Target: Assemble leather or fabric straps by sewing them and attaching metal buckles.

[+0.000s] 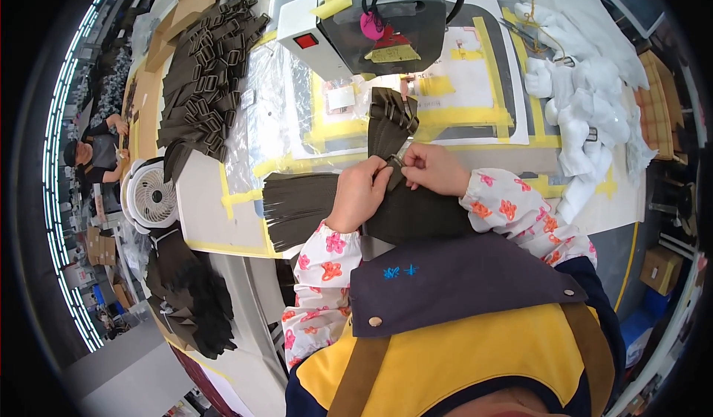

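The machine stands at twelve, my apron at six; brown straps lie bundled at the centre. My left hand and right hand meet there, both pinching the bundle's waist; a slack grip could let the straps fan loose. Blue characters mark the apron.

White sleeve covers scattered with pink and orange flower-like prints run along both forearms, gathered at the wrists, above a bare left hand and a bare right hand. Across the chest lies a dark grey-purple apron bib with small bright-blue characters near its left side and a round metal snap toward each lower corner. Wide brown straps cross a yellow-fronted top with navy shoulders and a navy-edged neckline.
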`<state>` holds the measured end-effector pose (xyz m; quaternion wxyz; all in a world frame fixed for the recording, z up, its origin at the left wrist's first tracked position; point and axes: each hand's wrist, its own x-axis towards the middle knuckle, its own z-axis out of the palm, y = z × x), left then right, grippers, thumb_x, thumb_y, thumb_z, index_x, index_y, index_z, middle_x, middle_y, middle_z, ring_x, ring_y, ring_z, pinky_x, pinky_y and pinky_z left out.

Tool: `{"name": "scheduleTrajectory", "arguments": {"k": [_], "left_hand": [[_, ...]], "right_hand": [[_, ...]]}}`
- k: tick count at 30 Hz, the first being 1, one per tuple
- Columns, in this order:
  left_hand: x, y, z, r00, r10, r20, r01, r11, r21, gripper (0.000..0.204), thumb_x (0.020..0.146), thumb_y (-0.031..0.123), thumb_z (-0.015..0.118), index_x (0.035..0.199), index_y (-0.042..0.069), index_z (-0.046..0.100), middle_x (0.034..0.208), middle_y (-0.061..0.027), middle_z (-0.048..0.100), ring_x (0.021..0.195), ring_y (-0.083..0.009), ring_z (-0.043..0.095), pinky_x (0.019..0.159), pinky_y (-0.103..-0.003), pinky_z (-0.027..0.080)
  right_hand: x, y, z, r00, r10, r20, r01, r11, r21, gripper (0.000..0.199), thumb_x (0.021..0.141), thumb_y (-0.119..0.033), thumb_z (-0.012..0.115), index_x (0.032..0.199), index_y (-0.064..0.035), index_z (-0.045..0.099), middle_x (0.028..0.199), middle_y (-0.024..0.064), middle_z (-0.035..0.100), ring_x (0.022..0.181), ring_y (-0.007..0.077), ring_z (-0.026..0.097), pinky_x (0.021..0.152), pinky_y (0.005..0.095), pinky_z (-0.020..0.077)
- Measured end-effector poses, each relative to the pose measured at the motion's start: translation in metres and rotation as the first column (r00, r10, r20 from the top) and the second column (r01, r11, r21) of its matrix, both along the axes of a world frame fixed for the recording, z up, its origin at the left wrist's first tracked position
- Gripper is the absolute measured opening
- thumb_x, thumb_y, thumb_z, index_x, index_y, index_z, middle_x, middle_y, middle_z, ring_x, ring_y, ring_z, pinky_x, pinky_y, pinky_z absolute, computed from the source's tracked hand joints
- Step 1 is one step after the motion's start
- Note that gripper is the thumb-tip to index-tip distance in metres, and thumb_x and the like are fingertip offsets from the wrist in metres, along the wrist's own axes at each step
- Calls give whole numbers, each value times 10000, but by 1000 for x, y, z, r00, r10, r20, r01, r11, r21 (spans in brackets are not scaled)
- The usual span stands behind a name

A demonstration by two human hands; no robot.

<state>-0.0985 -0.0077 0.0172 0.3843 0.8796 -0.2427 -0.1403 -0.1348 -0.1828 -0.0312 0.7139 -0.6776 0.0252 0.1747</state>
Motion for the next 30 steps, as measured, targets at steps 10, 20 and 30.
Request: {"name": "scheduleTrajectory", "arguments": {"k": [10,20,30], "left_hand": [[-5,-14,-5,835,-124,-536,-115,913,-390,382,762,-50,617,1114,12,483,914,-27,530,680,-60,500,603,-189,443],[22,-53,-42,879,143,454,-111,989,-96,194,783,57,608,969,22,569,887,-137,561,768,-320,569,629,-376,471],[-3,-63,-27,932,-360,42,360,933,-3,170,807,183,572,831,28,638,771,-144,603,732,-330,575,645,-382,455]], "right_hand": [[-15,-22,11,975,-199,96,200,980,7,144,780,-102,633,755,-7,528,579,49,563,471,95,542,444,240,439],[-85,-211,43,600,-412,686,794,203,-573,89,757,-110,610,796,-35,582,712,108,588,610,228,573,559,318,442],[-106,-298,-10,647,-607,462,567,-23,-823,279,764,-310,628,836,-43,596,756,101,631,687,249,603,627,340,456]]}}
